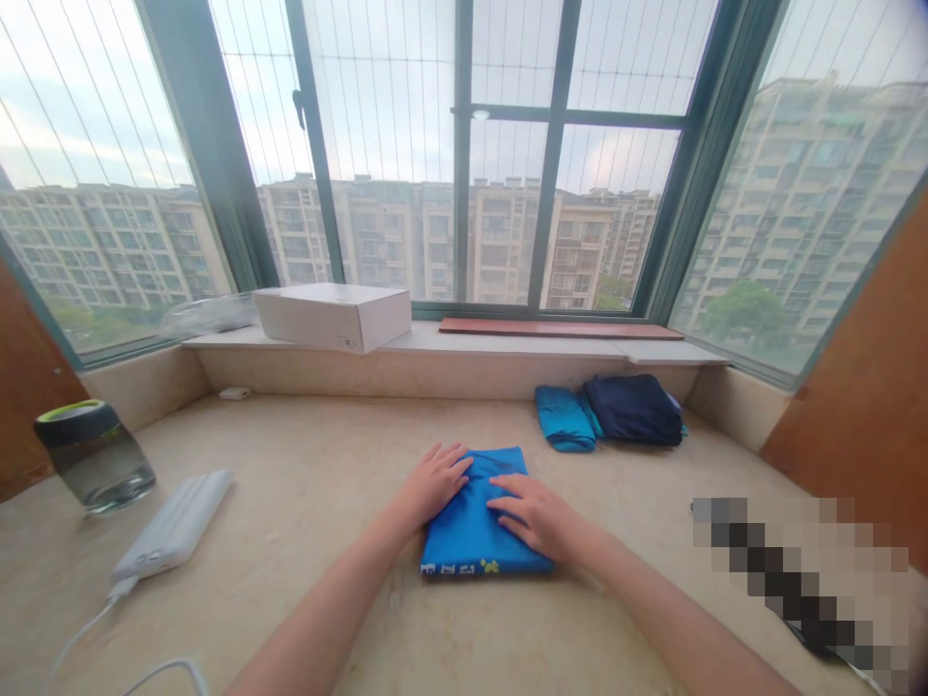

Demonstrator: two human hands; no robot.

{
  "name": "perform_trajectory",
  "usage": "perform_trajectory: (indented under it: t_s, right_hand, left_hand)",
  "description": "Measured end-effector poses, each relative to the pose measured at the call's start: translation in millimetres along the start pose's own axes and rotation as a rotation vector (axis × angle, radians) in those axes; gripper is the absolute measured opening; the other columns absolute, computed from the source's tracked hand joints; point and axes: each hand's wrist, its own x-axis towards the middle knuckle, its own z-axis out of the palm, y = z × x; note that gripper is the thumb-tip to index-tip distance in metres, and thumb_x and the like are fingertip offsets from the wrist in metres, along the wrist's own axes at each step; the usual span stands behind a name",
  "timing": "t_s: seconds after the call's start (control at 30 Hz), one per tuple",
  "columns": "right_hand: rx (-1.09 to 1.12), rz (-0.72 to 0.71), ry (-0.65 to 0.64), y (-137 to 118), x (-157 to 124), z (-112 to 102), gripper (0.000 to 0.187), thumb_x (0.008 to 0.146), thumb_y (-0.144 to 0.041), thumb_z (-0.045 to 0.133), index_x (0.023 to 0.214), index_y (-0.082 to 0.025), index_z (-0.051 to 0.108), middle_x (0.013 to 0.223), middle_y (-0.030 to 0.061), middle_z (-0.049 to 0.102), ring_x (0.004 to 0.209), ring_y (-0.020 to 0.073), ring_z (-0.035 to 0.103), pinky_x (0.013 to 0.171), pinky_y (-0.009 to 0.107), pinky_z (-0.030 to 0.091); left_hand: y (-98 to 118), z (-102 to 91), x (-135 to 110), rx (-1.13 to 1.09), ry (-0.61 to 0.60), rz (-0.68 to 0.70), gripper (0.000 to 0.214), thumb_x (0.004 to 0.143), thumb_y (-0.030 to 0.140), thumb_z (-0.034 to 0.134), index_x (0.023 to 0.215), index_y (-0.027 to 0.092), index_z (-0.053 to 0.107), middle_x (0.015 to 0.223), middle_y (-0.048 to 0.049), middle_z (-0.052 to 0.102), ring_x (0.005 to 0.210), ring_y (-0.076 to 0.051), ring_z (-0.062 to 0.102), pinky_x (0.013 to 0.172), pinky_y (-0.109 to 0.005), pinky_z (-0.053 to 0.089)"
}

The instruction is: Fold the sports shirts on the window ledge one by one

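A bright blue folded cloth garment (475, 527) lies flat on the stone ledge, with white lettering and a yellow print along its near edge. On its left side rests my left hand (440, 480), fingers stretched over the upper edge. My right hand (535, 517) lies on the right half of the cloth, its fingers spread and pointing left. Neither hand grips the fabric. Behind and to the right sit a folded teal garment (565, 419) and a dark navy folded garment (634, 410), side by side.
At left stand a water bottle (94, 456) and a white power bank (174, 522) with a cable. A white box (333, 314) and a reddish-brown board (558, 329) lie on the raised sill below the windows. Pixelation hides a dark object (783, 575) at right.
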Motion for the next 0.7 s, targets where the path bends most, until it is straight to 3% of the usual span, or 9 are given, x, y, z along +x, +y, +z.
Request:
perform_trajectory:
  t_s: [0.07, 0.17, 0.27, 0.47, 0.6, 0.7]
  right_hand:
    - [0.093, -0.034, -0.062, 0.2, -3.8, -4.3, 0.039, 0.094, -0.041, 0.063, 0.13, -0.027, 0.068, 0.146, 0.01, 0.056, 0.135, 0.03, 0.051, 0.115, 0.047, 0.039]
    - [0.145, -0.029, -0.205, -3.8, -19.5, -10.5, 0.064, 0.077, -0.047, 0.08, 0.137, -0.031, 0.063, 0.153, 0.0097, 0.049, 0.141, 0.0347, 0.044, 0.117, 0.05, 0.036]
    - [0.098, -0.079, -0.229, -0.8, -28.1, -9.2, 0.065, 0.079, -0.039, 0.08, 0.14, -0.035, 0.059, 0.156, 0.009, 0.044, 0.143, 0.0343, 0.041, 0.119, 0.049, 0.033]
    - [-0.091, -0.228, -0.028, 18.8, -19.8, 13.1, 0.029, 0.089, -0.029, 0.068, 0.117, -0.031, 0.074, 0.138, 0.0079, 0.064, 0.123, 0.0288, 0.063, 0.106, 0.042, 0.049]
    - [-0.134, -0.208, 0.153, 15.9, -20.1, 17.7, 0.021, 0.089, -0.012, 0.058, 0.101, -0.022, 0.073, 0.111, 0.0065, 0.076, 0.102, 0.0224, 0.071, 0.097, 0.034, 0.054]
    - [-0.094, -0.18, 0.287, 9.4, -22.7, 12.3, 0.021, 0.092, -0.012, 0.052, 0.101, -0.021, 0.069, 0.112, 0.0077, 0.076, 0.1, 0.0202, 0.071, 0.093, 0.029, 0.054]
  left_hand:
    - [-4.2, -0.4, 0.6, -0.01, 0.051, 0.013, 0.032, 0.1, 0.023, 0.047, 0.126, 0.021, 0.066, 0.14, -0.0102, 0.062, 0.135, -0.027, 0.052, 0.116, -0.051, 0.037]
    - [0.8, -6.7, -6.9, -0.058, 0.131, 0.089, 0.032, 0.099, 0.021, 0.048, 0.126, 0.021, 0.066, 0.143, -0.0105, 0.059, 0.138, -0.028, 0.049, 0.116, -0.053, 0.038]
    - [13.9, -13.4, -14.5, -0.108, 0.105, 0.173, 0.037, 0.099, 0.022, 0.05, 0.133, 0.023, 0.062, 0.146, -0.0091, 0.056, 0.14, -0.029, 0.046, 0.117, -0.054, 0.037]
    - [22.6, -9.6, -19.7, -0.251, -0.076, 0.138, 0.047, 0.098, 0.032, 0.053, 0.145, 0.031, 0.051, 0.16, -0.0053, 0.037, 0.147, -0.034, 0.034, 0.116, -0.059, 0.035]
    - [19.6, -12.4, -19.5, -0.389, -0.193, 0.124, 0.05, 0.1, 0.04, 0.049, 0.149, 0.032, 0.046, 0.156, -0.0041, 0.044, 0.147, -0.031, 0.034, 0.119, -0.057, 0.03]
    - [24.3, -21.2, -19.5, -0.519, -0.235, 0.125, 0.045, 0.104, 0.037, 0.035, 0.143, 0.029, 0.055, 0.15, -0.0038, 0.052, 0.143, -0.026, 0.042, 0.122, -0.053, 0.025]
